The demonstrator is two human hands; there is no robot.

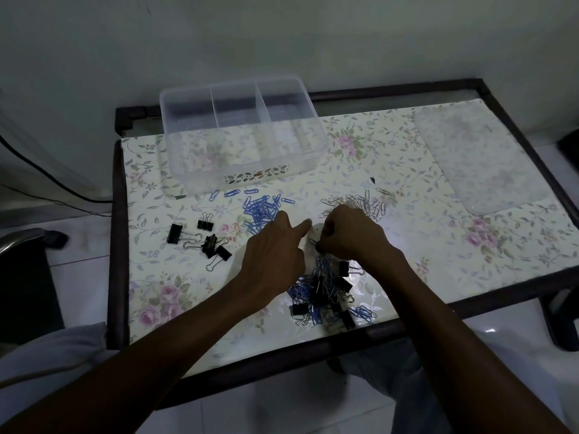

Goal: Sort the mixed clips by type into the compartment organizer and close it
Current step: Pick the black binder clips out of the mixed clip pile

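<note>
A: Progress?
B: Early, by my read. Organizer sat well beyond both hands, lid off, all three compartments empty as far as I could see.
A: Clips?
B: Pre-sorted on the bench only. Blue clips just beyond the left hand, silver clips just beyond the right hand, binder clips off to the left of the left hand. Mixed pile lay under the wrists, nearer the person, unsorted.
A: Grip state?
B: Right grip was clenched, fingertips pinched on something small and dark; couldn't tell which clip. Left hand held nothing, index finger extended toward the right.
A: Left to do?
B: Finish the mixed pile, load all three types, close it. A flat clear panel, possibly the lid, lay far right.
</note>
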